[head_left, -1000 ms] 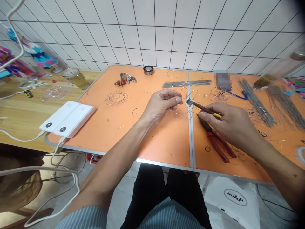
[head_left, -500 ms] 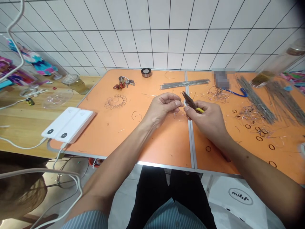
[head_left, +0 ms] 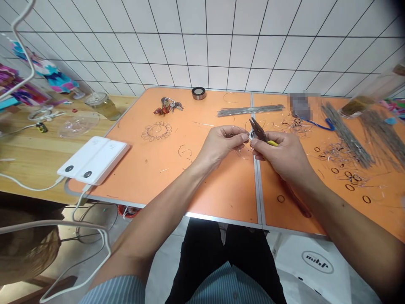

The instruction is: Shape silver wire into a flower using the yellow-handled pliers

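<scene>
and there was the thin wire (head_left: pixel 246 125), pinched between thumb and finger of the left hand (head_left: pixel 218 145), just left of the pliers (head_left: pixel 260 131)! the right hand (head_left: pixel 286 158) had closed around the yellow grip (head_left: pixel 272 143), with the fingertips of both hands near each other, right over by the table's seam (head_left: pixel 257 181). the pliers' long axis slanted, nose away from the person and leftward, so the tip sat just beyond the fingers, beside the wire rather than square to it. was the nose parted or shut? one couldn't tell, nor whether it touched wire. behind both hands, the rod bundle (head_left: pixel 249 110) lay crosswise over the seam; the wire ring (head_left: pixel 156 131) lay well left.
</scene>
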Motion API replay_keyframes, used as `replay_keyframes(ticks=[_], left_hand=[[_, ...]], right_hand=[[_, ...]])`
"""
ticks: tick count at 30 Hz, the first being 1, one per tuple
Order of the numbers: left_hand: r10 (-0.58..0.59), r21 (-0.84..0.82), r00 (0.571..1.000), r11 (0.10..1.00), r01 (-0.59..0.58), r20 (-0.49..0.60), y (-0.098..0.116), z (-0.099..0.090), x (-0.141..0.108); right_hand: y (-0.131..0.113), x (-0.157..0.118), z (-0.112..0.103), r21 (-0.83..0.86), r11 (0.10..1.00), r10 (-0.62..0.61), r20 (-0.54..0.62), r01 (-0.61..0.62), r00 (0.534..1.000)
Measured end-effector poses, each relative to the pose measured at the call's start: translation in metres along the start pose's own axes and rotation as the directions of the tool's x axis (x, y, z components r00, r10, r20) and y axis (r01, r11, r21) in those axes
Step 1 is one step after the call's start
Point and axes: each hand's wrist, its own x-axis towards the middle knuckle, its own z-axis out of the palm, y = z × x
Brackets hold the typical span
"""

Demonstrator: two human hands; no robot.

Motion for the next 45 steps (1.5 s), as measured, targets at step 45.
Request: replay_keyframes(ticks=[45], left_hand=[[0.024, 0.015, 1.0, 1.0, -0.024, 0.014, 0.004, -0.002, -0.003]], right_hand=[[0.01, -0.008, -0.048, -0.552, 0.806, -0.145, 0.165, 0.213, 0.976]])
